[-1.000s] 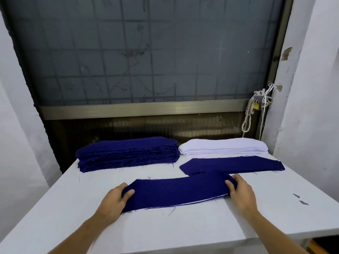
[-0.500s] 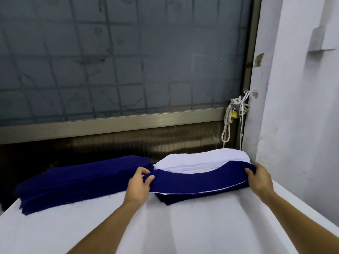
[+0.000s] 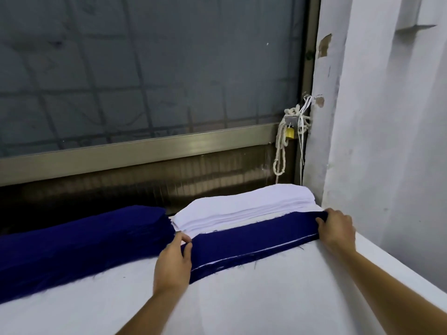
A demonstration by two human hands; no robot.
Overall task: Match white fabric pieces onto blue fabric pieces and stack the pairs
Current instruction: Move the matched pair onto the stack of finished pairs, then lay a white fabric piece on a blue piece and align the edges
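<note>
Holding: you have the top blue piece (image 3: pixel 254 234) by both ends, stretched from 8 o'clock to 2 o'clock across the far part of the counter (image 3: pixel 266 301).
Left hand: your left hand (image 3: pixel 173 263) pinches the 8 o'clock end of that piece, thumb laid on the cloth and fingers (image 3: pixel 183 238) curled at its tip.
Right hand: your right hand (image 3: pixel 336 229) grips the 2 o'clock end, fingers (image 3: pixel 323 220) curled over the top of the cloth.
White edge: a thin white edge (image 3: pixel 256 250) runs along the near side of the piece you hold, just under the blue.
Lower blue piece: a lower blue piece (image 3: pixel 229 265) shows beneath and slightly nearer to you, frayed threads along its near edge. You cannot tell whether the held piece has settled fully on it.
White stack: the white stack (image 3: pixel 242 209) sits at 12 o'clock of the held piece, just behind it and close to the wall (image 3: pixel 387 141).
Blue stack: the blue stack (image 3: pixel 84 240) lies at 9 o'clock, its right end just beside the white stack and your left hand.
Backdrop: a window (image 3: pixel 157 68) with a metal rail (image 3: pixel 145 151) stands behind the counter. A rope (image 3: pixel 280 151) and a yellow padlock (image 3: pixel 289 133) hang at 1 o'clock.
</note>
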